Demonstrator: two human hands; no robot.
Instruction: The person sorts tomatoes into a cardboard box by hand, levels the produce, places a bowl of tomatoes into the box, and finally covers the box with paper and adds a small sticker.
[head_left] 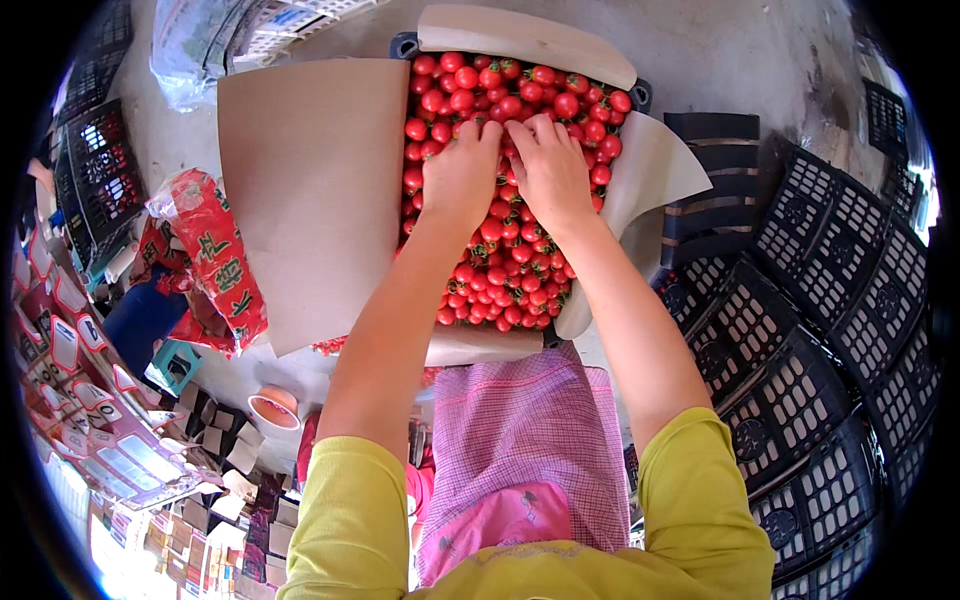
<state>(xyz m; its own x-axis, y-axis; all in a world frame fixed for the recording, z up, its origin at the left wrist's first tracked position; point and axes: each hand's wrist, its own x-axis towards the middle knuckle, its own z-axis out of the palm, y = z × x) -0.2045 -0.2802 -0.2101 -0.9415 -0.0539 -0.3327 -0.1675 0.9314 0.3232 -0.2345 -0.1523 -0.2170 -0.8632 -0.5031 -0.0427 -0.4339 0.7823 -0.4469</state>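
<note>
Yellow sleeves (350, 520), both hands (462, 175) fingertips buried in cherry tomatoes (500, 270), crate (405, 45) mostly paper-hidden

Bright, even daylight fills the view; colours are vivid and the centre is sharp. The tomatoes (505, 250) show small glints. Soft shadows lie under the brown paper (310, 190) at nine o'clock. Overexposed glare burns out the rim at seven and two o'clock. Fisheye bending curves the black crates (820, 380) at four o'clock, and a dark vignette rings the frame.
</note>
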